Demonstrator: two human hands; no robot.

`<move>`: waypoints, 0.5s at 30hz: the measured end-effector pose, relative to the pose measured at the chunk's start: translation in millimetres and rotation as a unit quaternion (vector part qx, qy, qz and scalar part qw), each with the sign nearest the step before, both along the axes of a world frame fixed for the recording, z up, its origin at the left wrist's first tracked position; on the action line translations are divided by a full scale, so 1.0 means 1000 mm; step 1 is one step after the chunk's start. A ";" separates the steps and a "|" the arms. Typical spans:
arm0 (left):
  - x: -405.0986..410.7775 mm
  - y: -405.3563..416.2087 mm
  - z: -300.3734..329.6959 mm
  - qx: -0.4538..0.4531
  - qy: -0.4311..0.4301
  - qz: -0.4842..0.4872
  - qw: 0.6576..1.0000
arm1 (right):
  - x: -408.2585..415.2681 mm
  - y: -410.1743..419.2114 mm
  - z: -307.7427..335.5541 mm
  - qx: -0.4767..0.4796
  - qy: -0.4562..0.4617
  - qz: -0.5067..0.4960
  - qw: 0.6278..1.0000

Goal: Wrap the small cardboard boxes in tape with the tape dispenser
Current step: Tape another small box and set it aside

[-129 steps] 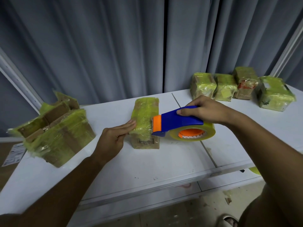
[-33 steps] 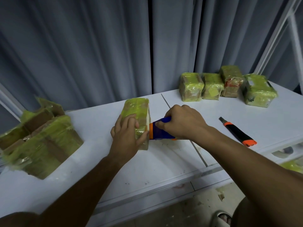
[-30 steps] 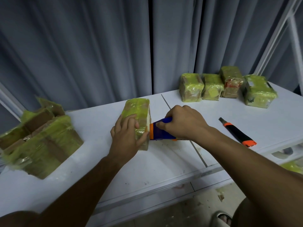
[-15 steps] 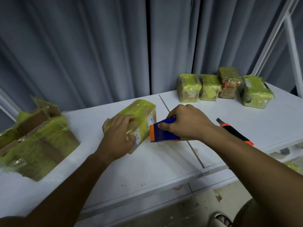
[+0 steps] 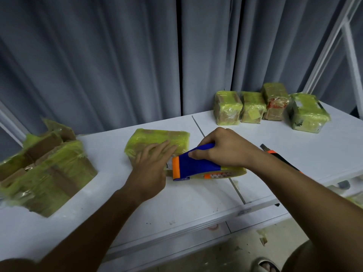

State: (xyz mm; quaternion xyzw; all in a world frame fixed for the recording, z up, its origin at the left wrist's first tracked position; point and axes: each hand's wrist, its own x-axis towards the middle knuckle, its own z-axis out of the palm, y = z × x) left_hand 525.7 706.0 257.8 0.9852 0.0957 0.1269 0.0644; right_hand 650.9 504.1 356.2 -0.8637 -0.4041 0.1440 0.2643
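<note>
A small cardboard box (image 5: 155,139) covered in yellow-green tape lies on its broad side in the middle of the white table (image 5: 176,201). My left hand (image 5: 152,165) presses flat on its near part, fingers straight. My right hand (image 5: 224,147) grips the blue and orange tape dispenser (image 5: 193,165), whose orange nose sits at the box's right near corner. The clear tape roll (image 5: 227,172) shows under my wrist.
Several taped boxes (image 5: 271,108) stand in a row at the back right. A large open carton (image 5: 43,173) wrapped in tape sits at the left. An orange and black utility knife (image 5: 275,154) lies partly behind my right forearm. Grey curtains hang behind.
The box has been tipped from standing on its narrow side to lying on its broad side. My left hand moved from gripping it to pressing flat on top. The dispenser came nearer.
</note>
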 end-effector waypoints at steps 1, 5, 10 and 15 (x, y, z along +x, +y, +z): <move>0.001 0.003 -0.002 0.001 -0.010 -0.004 1.000 | 0.000 0.000 0.000 0.001 0.003 0.002 1.000; -0.001 0.017 -0.006 -0.004 -0.040 -0.012 0.999 | 0.002 -0.001 0.002 0.012 0.018 0.006 1.000; -0.001 0.024 -0.003 -0.061 -0.077 -0.014 0.995 | 0.000 -0.003 0.005 0.038 0.036 0.012 0.999; -0.003 0.028 0.001 -0.089 -0.061 -0.015 0.994 | 0.000 -0.004 0.008 0.062 0.057 -0.004 0.996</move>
